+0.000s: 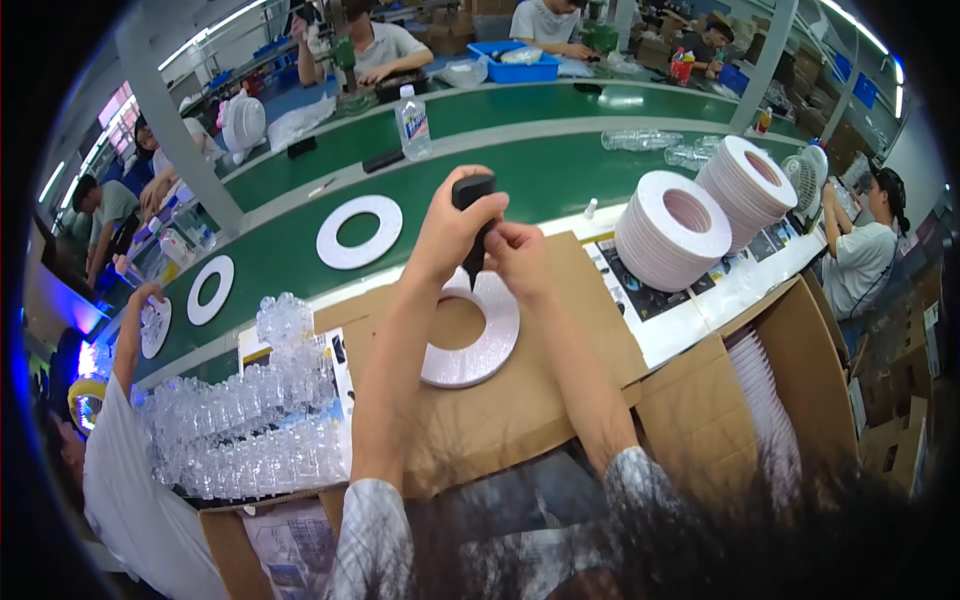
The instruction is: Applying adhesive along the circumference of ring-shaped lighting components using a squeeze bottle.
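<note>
two hands meet over a cardboard sheet (520,400) whose near edge overhangs the bench; bare cardboard lies right of the work. beyond its far edge runs a green belt (540,175) carrying white rings (359,231), with open green between them. two ring stacks (672,230) stand far right, clear plastic pieces (250,420) crowd the left, and an open carton (770,390) sits near right. a clear bottle (412,122) with a pale label stands far on the belt. left hand (450,235) is closed around a black tool (473,215), tip down on a ring (472,340) lying on the cardboard. right hand (520,260) is curled, pinching the tool's lower part.
</note>
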A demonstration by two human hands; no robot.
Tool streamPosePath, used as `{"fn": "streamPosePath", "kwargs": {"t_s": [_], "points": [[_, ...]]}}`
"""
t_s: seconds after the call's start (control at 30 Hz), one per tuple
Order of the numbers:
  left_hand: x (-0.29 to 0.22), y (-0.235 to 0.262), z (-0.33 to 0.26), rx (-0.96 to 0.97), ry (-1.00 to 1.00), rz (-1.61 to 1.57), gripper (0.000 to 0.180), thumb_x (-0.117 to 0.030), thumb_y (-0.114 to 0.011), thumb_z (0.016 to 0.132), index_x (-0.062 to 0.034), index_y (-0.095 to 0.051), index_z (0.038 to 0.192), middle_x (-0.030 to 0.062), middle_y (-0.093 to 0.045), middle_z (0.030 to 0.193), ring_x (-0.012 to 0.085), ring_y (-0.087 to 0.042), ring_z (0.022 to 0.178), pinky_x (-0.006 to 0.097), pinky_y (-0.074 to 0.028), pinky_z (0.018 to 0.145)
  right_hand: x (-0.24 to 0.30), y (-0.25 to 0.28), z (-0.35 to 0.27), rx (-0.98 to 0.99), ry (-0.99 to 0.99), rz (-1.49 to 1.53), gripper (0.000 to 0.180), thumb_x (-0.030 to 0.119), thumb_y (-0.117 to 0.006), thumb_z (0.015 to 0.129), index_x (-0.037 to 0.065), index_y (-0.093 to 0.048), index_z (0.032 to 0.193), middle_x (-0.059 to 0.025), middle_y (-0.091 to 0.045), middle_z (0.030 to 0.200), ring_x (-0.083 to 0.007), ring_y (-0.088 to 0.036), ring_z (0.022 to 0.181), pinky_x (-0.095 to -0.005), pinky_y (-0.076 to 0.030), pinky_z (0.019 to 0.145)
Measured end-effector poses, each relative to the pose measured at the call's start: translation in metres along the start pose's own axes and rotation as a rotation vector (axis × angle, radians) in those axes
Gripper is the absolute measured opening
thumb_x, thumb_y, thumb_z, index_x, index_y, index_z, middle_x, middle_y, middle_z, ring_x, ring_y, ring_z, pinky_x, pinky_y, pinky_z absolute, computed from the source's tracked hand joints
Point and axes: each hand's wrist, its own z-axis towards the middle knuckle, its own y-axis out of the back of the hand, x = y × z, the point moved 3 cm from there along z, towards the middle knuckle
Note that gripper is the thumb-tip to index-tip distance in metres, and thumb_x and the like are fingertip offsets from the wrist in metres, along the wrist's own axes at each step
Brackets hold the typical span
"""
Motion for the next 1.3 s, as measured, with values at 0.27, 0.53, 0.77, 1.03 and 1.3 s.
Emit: {"fn": "streamPosePath", "kwargs": {"t_s": [0.27,0.53,0.77,1.03,1.3], "points": [[0.0,-0.012,-0.005,-0.063,-0.241,0.361,0.017,-0.013,-0.065,0.081,-0.0005,-0.058,0.072,0.0003,-0.053,0.062,0.0068,-0.045,0.057,0.024,-0.036,0.051,0.017,0.003,-0.008,0.01,0.056,-0.131,0.033,0.019,-0.07,0.091,-0.006,-0.065,0.112,-0.0072,-0.069,0.1,-0.0141,-0.065,0.089,-0.0275,-0.055,0.077],[-0.007,-0.013,-0.001,-0.082,-0.031,0.318,0.015,-0.014,-0.065,0.082,-0.0003,-0.061,0.077,0.0014,-0.056,0.066,0.0085,-0.051,0.06,0.023,-0.041,0.054,0.023,0.007,-0.008,0.049,0.038,-0.341,0.04,0.029,-0.06,0.098,-0.001,-0.06,0.124,-0.0077,-0.065,0.111,-0.0141,-0.06,0.1,-0.0295,-0.05,0.09],[-0.033,0.023,-0.006,-0.053,-0.005,0.135,0.026,-0.02,-0.063,0.083,0.0011,-0.063,0.099,0.0074,-0.065,0.08,0.0143,-0.061,0.073,0.026,-0.048,0.064,0.038,-0.008,-0.013,0.096,0.032,0.512,0.07,0.054,-0.045,0.096,0.012,-0.028,0.149,-0.0207,-0.031,0.151,-0.0446,-0.034,0.137,-0.0561,-0.029,0.114],[-0.045,0.033,-0.005,-0.11,-0.054,0.13,0.024,-0.02,-0.064,0.083,0.0004,-0.065,0.095,0.0065,-0.065,0.076,0.0117,-0.059,0.067,0.024,-0.046,0.059,0.046,-0.003,-0.015,0.171,0.048,0.644,0.071,0.058,-0.044,0.096,0.014,-0.028,0.15,-0.0208,-0.029,0.151,-0.0466,-0.028,0.14,-0.0575,-0.029,0.113],[-0.044,0.032,-0.005,-0.108,-0.118,0.239,0.02,-0.018,-0.066,0.083,-0.0003,-0.067,0.09,0.0053,-0.066,0.073,0.0094,-0.056,0.065,0.023,-0.042,0.059,0.062,0.091,0.012,0.256,0.005,-1.263,0.037,0.032,-0.05,0.095,0.002,-0.054,0.073,-0.0119,-0.057,0.067,-0.0235,-0.056,0.067,-0.0444,-0.048,0.085]]}}
